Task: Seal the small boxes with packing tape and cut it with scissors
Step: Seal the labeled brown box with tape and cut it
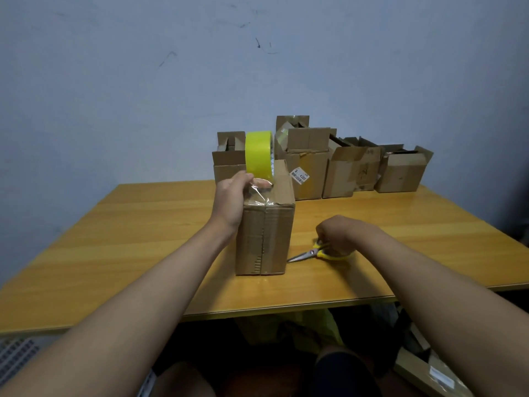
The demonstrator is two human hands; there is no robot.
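The left hand (229, 200) holds the tape (259, 154) on the box (266, 224). The right hand (340, 234) grabs the scissors (312, 253) on the counter (143, 239).

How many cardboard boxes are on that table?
6, possibly more hidden. One stands upright at the front, being taped. Five are along the wall: one behind the tape roll, a tall labelled one, one behind it, then two further right.

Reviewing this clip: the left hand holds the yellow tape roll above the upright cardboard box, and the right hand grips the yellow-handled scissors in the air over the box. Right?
Not quite. In the head view the right hand grips the yellow-handled scissors down on the wooden table, right of the upright cardboard box. The left hand does hold the yellow tape roll above it.
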